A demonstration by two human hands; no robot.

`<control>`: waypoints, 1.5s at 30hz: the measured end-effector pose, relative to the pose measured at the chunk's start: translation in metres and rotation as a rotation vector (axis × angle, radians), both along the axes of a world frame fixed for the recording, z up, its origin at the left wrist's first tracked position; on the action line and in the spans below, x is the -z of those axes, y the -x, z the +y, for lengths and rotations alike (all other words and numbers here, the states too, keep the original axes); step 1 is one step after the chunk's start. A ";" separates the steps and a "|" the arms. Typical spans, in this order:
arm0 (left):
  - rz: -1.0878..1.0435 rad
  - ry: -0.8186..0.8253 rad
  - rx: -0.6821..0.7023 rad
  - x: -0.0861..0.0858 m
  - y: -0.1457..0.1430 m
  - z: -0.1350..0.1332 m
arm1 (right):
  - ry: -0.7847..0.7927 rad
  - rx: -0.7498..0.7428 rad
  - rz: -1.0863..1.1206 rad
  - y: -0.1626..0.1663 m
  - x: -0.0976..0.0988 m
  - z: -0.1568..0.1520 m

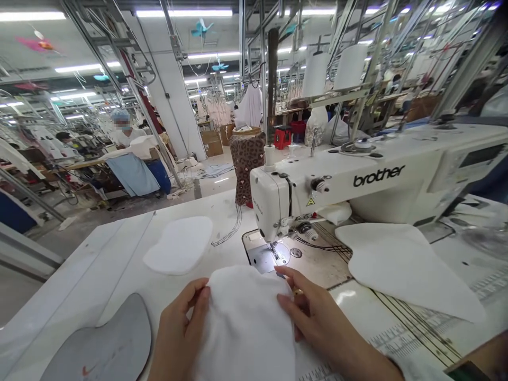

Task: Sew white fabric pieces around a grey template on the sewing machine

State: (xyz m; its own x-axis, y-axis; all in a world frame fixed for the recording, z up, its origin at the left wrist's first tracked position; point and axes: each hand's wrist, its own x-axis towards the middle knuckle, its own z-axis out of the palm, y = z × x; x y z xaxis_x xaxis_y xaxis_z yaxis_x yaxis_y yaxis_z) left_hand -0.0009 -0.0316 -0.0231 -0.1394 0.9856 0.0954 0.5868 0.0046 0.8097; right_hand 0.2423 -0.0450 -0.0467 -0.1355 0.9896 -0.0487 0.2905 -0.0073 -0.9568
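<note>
The left hand (180, 330) and right hand (317, 323) grasp opposite edges of a white fabric piece (246, 323), lower centre of the frame.

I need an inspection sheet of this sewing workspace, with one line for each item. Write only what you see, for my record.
Surface: white sewing table, printed ruler marks on its right part.
Things: white fabric piece held in front of the needle plate of a Brother sewing machine.
Clutter: second white fabric piece, large white fabric piece, grey shaped template.
Hands: left hand and right hand, bare, both on the fabric edges.
Cables: thin dark cords lying on the table left of the machine.
Surroundings: co-worker at another station, hanging garments, cardboard boxes, red stool.
</note>
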 end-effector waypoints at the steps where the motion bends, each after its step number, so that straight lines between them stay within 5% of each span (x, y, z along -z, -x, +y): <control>1: -0.017 0.000 0.000 0.000 -0.001 0.000 | -0.005 -0.006 -0.016 0.000 0.000 0.000; 13: -0.227 0.049 -0.001 0.000 -0.003 0.002 | -0.290 -0.007 -0.215 -0.002 -0.001 0.007; 30: -0.062 0.068 -0.069 0.012 0.001 0.007 | -0.482 -0.102 -0.256 -0.007 0.006 0.005; 34: 0.116 0.025 -0.022 0.013 0.005 0.007 | -0.501 -0.094 -0.312 -0.007 0.006 0.004; 37: 0.366 -0.191 0.133 0.009 0.005 0.004 | -0.535 -0.143 -0.309 -0.007 0.003 0.006; 42: 0.717 -0.493 0.737 0.012 -0.007 -0.012 | -0.646 -0.131 -0.380 -0.012 -0.004 0.018; 45: 0.853 -0.473 0.711 0.027 -0.015 -0.024 | -0.713 -0.014 -0.439 -0.017 -0.004 0.016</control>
